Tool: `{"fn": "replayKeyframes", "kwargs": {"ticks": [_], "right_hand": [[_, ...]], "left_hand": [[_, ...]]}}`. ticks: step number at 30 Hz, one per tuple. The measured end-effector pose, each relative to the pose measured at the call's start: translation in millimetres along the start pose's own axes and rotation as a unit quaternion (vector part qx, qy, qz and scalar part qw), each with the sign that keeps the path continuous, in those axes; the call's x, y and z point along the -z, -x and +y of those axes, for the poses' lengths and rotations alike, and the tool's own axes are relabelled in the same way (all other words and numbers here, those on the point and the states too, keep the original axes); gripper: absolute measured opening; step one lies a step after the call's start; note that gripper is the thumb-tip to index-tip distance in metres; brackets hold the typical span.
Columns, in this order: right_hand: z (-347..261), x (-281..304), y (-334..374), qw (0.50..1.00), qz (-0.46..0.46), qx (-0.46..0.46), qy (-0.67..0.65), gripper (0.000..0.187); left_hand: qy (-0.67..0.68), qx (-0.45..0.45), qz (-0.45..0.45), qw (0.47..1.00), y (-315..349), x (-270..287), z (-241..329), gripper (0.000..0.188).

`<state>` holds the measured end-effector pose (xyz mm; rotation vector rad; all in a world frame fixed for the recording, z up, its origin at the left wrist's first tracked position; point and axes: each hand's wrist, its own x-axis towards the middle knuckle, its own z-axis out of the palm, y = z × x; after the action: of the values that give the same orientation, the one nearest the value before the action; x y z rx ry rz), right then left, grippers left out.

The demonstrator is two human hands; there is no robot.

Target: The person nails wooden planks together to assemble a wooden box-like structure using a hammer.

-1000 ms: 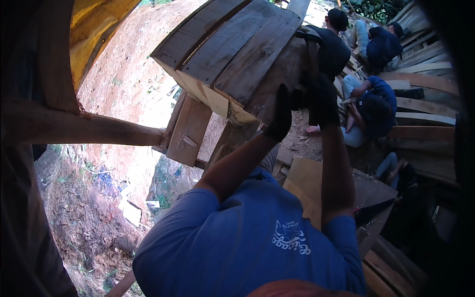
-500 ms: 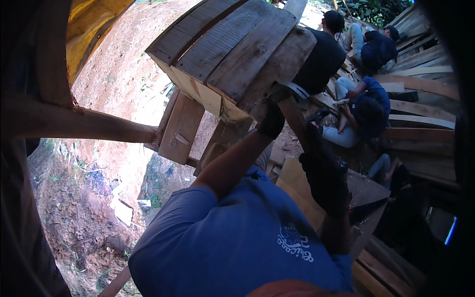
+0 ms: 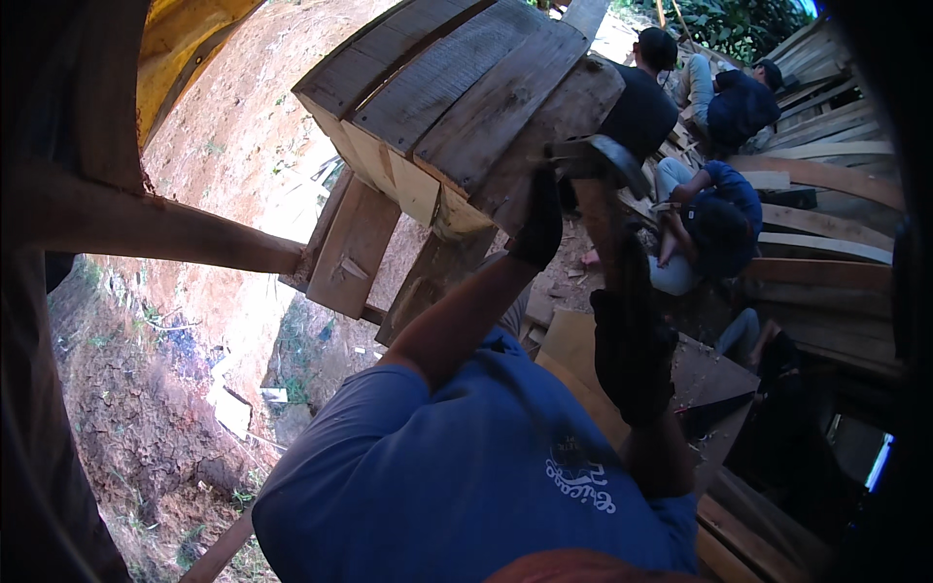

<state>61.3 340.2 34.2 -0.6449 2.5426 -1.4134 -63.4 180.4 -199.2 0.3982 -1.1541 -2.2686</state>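
Note:
My right hand (image 3: 634,355), in a black glove, grips the wooden handle of a hammer (image 3: 603,219). Its metal head is up beside the board edge, right of my left hand and blurred. My left hand (image 3: 537,223), in a black glove too, is at the near right end of the lowest plank (image 3: 549,121) on a slatted wooden structure. Its fingers look pressed together at that edge; whatever is between them cannot be made out. Several weathered planks (image 3: 437,83) lie side by side on this structure, with narrow gaps.
A wooden beam (image 3: 214,228) crosses at left, and a yellow sheet (image 3: 180,58) hangs above it. Below the structure is a short board (image 3: 355,248). Several people sit at the right, one in a blue shirt (image 3: 729,219), beside stacked lumber (image 3: 826,282). Earthen ground (image 3: 146,389) slopes at left.
The hammer head has swung up and to the right, away from my left hand. My left hand stays at the plank's edge, its fingers slightly shifted. The view has moved a little.

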Motion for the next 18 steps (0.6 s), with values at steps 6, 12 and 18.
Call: {"fn": "replayKeyframes", "kwargs": {"ticks": [6,12,18], "right_hand": [[-33,14,-13,0.96,-0.014,0.059,0.274,0.065],[-6,-8,5,0.876,-0.012,0.166,0.453,0.064],[-31,12,-2,0.963,-0.014,-0.019,0.27,0.061]], "left_hand": [[0.0,0.021,-0.036,0.999,-6,7,6,0.044],[0.015,0.058,-0.073,0.996,-4,4,-1,0.042],[0.052,0.097,-0.118,0.987,-17,26,-27,0.04]]}}
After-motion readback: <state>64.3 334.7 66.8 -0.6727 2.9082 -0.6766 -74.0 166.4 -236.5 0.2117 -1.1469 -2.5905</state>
